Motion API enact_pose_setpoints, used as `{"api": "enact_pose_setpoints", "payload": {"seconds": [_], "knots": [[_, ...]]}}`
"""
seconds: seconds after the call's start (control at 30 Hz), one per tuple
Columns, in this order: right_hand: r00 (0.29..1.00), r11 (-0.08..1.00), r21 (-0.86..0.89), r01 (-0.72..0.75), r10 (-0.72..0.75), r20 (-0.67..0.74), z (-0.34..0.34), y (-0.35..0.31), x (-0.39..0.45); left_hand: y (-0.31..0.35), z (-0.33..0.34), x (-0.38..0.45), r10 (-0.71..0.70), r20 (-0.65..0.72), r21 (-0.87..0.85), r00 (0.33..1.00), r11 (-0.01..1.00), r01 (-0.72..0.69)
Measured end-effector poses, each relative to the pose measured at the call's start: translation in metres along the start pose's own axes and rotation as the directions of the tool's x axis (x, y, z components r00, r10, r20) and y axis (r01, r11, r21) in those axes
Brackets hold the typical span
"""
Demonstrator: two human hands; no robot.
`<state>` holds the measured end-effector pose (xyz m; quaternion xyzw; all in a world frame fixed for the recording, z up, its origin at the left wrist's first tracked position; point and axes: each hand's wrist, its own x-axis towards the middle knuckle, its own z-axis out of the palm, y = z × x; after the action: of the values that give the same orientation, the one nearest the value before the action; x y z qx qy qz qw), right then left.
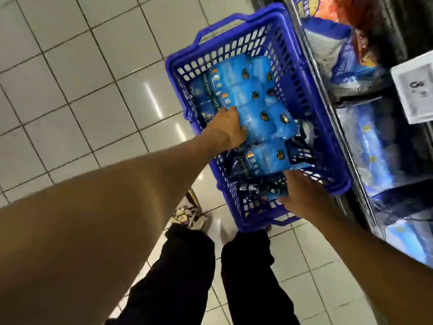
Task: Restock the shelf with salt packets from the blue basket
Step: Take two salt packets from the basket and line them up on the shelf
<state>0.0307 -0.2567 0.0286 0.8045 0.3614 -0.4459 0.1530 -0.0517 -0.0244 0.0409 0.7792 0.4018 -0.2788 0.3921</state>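
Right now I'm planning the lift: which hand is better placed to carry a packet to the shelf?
Probably right: the right hand is nearest the dark metal shelf.

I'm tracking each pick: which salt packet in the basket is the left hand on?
The left hand rests on the salt packet in the pile's middle, just beyond the lone near packet.

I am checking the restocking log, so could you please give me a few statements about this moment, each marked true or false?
1. Both hands reach into the blue basket. True.
2. The basket is empty. False: blue salt packets lie in it.
3. The left hand rests on the packets. True.
4. The basket sits on a table. False: it stands on the tiled floor, beside the shelf.
5. The right hand is at the basket's near end. True.
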Motion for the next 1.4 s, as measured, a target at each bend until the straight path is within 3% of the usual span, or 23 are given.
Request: {"api": "enact_pose_setpoints", "payload": {"seconds": [0.13, 0.2, 0.27, 0.33, 0.43, 0.57, 0.7, 0.83, 0.9, 0.97, 1.1, 1.17, 1.3, 1.4], "knots": [[0.993, 0.966, -0.229, 0.121, -0.121, 0.014, 0.023, 0.018, 0.031, -0.022, 0.024, 0.060, -0.066, 0.069, 0.312, 0.995, 0.949, 0.042], [0.986, 0.951, -0.266, 0.157, -0.167, -0.015, 0.032, 0.024, 0.040, -0.024, 0.039, 0.074, -0.086, 0.048, 0.354, 0.995, 0.933, 0.063], [0.981, 0.976, -0.140, 0.168, -0.180, -0.077, 0.037, 0.031, 0.047, -0.024, 0.051, 0.077, -0.117, -0.053, 0.364, 0.992, 0.922, 0.128], [0.980, 0.981, 0.107, 0.162, -0.146, -0.137, 0.040, 0.040, 0.055, -0.025, 0.058, 0.077, -0.182, -0.129, 0.293, 0.975, 0.932, 0.213], [0.988, 0.873, 0.466, 0.142, -0.095, -0.123, 0.034, 0.041, 0.063, -0.032, 0.062, 0.078, -0.177, -0.144, 0.239, 0.974, 0.949, 0.208], [0.977, 0.808, 0.561, 0.178, -0.214, -0.002, 0.017, 0.026, 0.072, -0.035, 0.062, 0.081, -0.153, -0.147, 0.384, 0.977, 0.901, 0.199], [0.976, 0.778, 0.603, 0.176, -0.216, -0.005, -0.018, 0.016, 0.079, -0.036, 0.069, 0.077, -0.086, -0.097, 0.431, 0.992, 0.895, 0.120], [0.969, 0.733, 0.655, 0.185, -0.246, 0.002, -0.061, 0.008, 0.077, -0.035, 0.066, 0.057, -0.016, 0.049, 0.169, 0.999, 0.986, 0.008], [0.963, 0.676, 0.713, 0.188, -0.268, 0.000, -0.081, 0.004, 0.071, -0.030, 0.059, 0.041, 0.060, 0.167, -0.126, 0.984, 0.991, -0.040], [0.962, 0.611, 0.775, 0.164, -0.273, 0.011, -0.101, -0.002, 0.061, -0.024, 0.048, 0.016, 0.138, 0.240, -0.436, 0.961, 0.900, -0.021], [0.964, 0.613, 0.778, 0.138, -0.263, 0.036, -0.139, -0.013, 0.033, -0.013, 0.022, -0.044, 0.155, 0.414, -0.704, 0.897, 0.679, 0.207], [0.966, 0.620, 0.766, 0.172, -0.258, -0.008, -0.157, -0.021, 0.011, -0.007, 0.008, -0.077, 0.181, 0.438, -0.784, 0.881, 0.556, 0.275], [0.972, 0.680, 0.697, 0.228, -0.195, -0.129, -0.189, -0.052, -0.040, 0.009, -0.025, -0.145, 0.286, 0.396, -0.848, 0.872, 0.477, 0.229], [0.940, 0.726, 0.620, 0.297, -0.110, -0.322, -0.202, -0.078, -0.087, 0.019, -0.037, -0.193, 0.214, 0.362, -0.885, 0.907, 0.386, 0.262]]}}
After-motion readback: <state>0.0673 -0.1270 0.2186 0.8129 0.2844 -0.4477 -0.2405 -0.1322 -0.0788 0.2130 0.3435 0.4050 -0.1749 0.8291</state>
